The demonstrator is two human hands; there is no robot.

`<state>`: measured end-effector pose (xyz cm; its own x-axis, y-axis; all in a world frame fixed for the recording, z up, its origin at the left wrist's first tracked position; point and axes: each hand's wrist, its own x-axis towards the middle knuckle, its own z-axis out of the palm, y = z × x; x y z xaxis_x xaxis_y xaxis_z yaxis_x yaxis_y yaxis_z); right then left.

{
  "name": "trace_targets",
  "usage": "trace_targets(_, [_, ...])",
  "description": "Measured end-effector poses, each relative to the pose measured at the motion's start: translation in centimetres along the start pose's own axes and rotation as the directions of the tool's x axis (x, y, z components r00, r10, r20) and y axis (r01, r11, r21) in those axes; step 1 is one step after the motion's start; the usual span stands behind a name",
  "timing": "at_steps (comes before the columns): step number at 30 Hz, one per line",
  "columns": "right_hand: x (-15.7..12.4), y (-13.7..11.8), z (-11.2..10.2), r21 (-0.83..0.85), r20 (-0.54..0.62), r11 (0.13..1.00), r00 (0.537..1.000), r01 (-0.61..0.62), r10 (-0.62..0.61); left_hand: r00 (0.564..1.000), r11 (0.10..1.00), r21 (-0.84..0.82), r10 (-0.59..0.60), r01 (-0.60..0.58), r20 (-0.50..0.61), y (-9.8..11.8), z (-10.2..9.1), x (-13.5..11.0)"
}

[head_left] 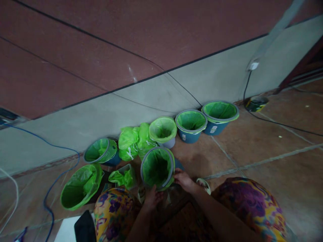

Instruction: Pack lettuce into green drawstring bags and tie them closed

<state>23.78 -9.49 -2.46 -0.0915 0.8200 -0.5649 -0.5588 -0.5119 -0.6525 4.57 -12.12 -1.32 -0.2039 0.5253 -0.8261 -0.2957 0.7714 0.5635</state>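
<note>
A blue bin (157, 168) lined with a green plastic bag lies tilted toward me on the tiled floor. My left hand (152, 198) grips its lower rim from below, fingers closed on the bag's edge. My right hand (184, 180) holds the rim on the right side, fingers curled over it. Both knees in colourful patterned cloth frame the bin.
Several more bag-lined bins (191, 125) stand or lie along the grey wall base. Knotted green bags (131, 143) sit between them. A roll of tape (204, 185) lies by my right wrist. A blue cable (54, 174) and black cables (272, 121) cross the floor.
</note>
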Motion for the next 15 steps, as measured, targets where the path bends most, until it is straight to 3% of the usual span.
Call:
trace_targets(5, [-0.2, -0.7, 0.3, 0.005, 0.074, 0.999, 0.996, -0.051, 0.050, 1.000, 0.999, -0.031, -0.015, 0.015, -0.010, 0.9, -0.5, 0.5])
trace_targets(15, [1.4, -1.7, -0.6, 0.115, -0.146, 0.993, 0.989, 0.015, 0.002, 0.998, 0.992, 0.122, 0.027, -0.019, -0.062, -0.5, -1.0, 1.4])
